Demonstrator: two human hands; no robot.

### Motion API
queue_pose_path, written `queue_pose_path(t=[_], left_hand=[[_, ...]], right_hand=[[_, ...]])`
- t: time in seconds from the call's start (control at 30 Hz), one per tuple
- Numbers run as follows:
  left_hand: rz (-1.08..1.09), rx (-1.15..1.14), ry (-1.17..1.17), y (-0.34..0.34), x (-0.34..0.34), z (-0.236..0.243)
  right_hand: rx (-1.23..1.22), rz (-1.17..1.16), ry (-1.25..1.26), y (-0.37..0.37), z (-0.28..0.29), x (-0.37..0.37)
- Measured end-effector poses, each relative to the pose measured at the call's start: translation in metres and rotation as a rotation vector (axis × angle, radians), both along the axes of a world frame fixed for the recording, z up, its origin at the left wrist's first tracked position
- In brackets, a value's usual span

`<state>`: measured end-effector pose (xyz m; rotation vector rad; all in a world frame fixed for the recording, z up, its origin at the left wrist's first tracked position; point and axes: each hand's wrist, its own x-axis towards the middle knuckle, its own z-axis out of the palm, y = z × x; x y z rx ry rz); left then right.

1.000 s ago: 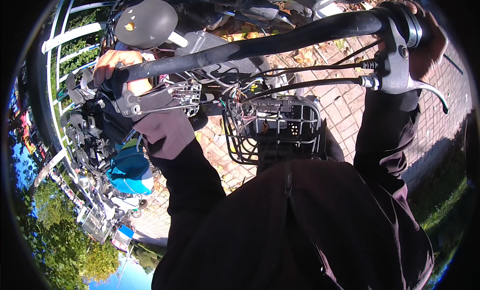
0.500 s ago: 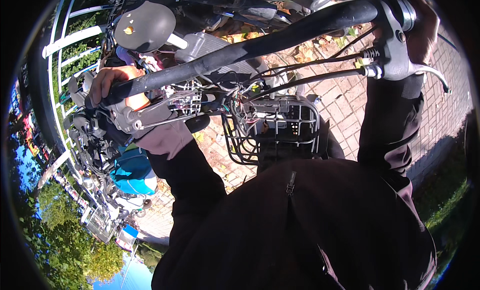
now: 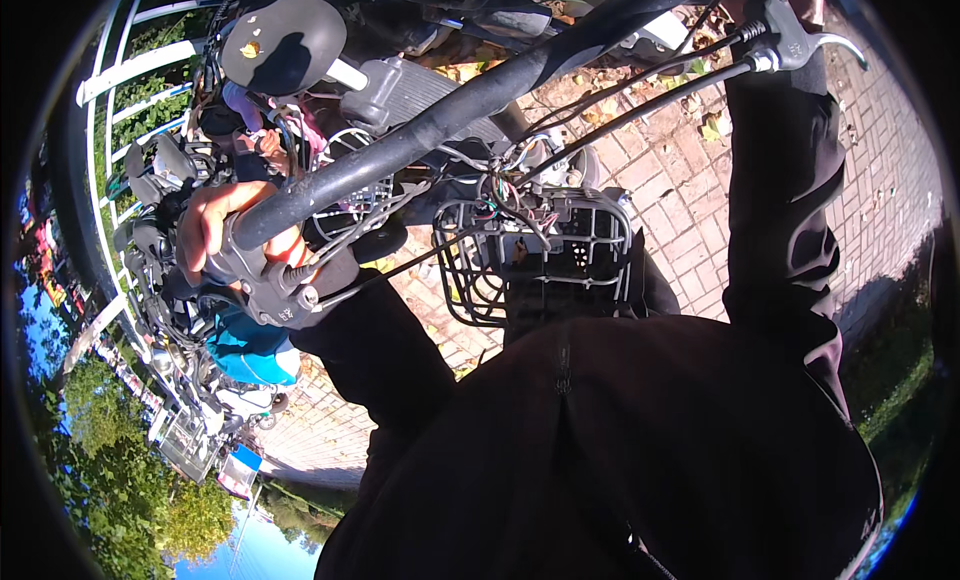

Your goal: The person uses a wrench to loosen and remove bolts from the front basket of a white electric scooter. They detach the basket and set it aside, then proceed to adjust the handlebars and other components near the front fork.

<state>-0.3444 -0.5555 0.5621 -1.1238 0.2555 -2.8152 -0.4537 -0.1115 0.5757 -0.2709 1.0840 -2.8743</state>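
Observation:
A black handlebar [image 3: 480, 95] slants across the upper view, its left end nearer me and its right end farther away. My left hand [image 3: 215, 225] is wrapped round the left end, beside a grey brake lever mount [image 3: 285, 295]. At the upper right, my right hand [image 3: 808, 0] is partly cut off by the picture's edge and closed round the other end, behind a second brake lever [image 3: 800, 48]. Black cables [image 3: 640, 110] run from both mounts toward a bunch of loose coloured wires [image 3: 505, 192]. Below the wires sits a black wire basket [image 3: 620, 225].
A grey saddle [image 3: 285, 45] with a yellow leaf on it is at the upper left. White railings [image 3: 140, 70] and several parked bikes line the left side, near a teal and white item [image 3: 245, 345]. Brick paving [image 3: 680, 200] with fallen leaves lies underneath.
The handlebar has turned: its right end has moved farther away with my right hand, and its left end has come nearer with my left hand. Both hands keep their hold.

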Motion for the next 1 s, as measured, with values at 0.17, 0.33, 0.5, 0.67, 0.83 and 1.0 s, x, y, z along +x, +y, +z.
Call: queue_pose_path(t=[0.17, 0.33, 0.5, 0.67, 0.83, 1.0], left_hand=[[-0.088, 0.187, -0.332, -0.049, -0.047, -0.035], [-0.266, -0.076, -0.226, -0.017, -0.033, -0.007], [-0.147, -0.32, -0.527, 0.025, 0.037, 0.042], [-0.662, -0.46, -0.04, -0.011, -0.018, 0.011], [-0.103, 0.052, -0.167, -0.029, -0.055, -0.016], [-0.394, -0.226, -0.428, -0.014, 0.005, 0.022]], right_hand=[[-0.025, 0.0, -0.007, 0.007, 0.005, 0.004], [0.0, 0.012, -0.002, -0.004, 0.005, 0.0], [0.024, 0.012, 0.001, -0.01, 0.003, -0.004], [0.009, 0.011, 0.009, 0.0, 0.003, -0.003], [-0.023, 0.001, 0.002, 0.007, 0.007, 0.001], [-0.024, 0.012, 0.013, -0.006, 0.005, -0.004]])
